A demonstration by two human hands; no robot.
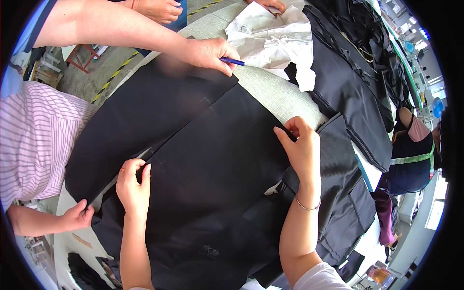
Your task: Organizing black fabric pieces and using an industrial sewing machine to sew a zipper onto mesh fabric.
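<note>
A black fabric panel (208, 159) with faint chalk-like marks lies in front of me. My left hand (133, 186) pinches its left edge between thumb and fingers. On the panel's right edge, my right hand (303, 147) has thumb and fingers closed in a pinch. A second black fabric panel (130, 113) lies alongside to the left, edge to edge with mine towards the far end. A co-worker's hand (209, 54) rests at the far end of the panels with a blue pen (233, 61). The co-worker's other hand (77, 215) grips the second panel's near-left corner.
Crumpled white paper (273, 36) lies on the pale cloth-covered table (263, 89) at the far side. Black fabric pieces (345, 82) are heaped along the right. Another person's hand (159, 9) shows at the top. A person in dark clothing (411, 164) is at the far right.
</note>
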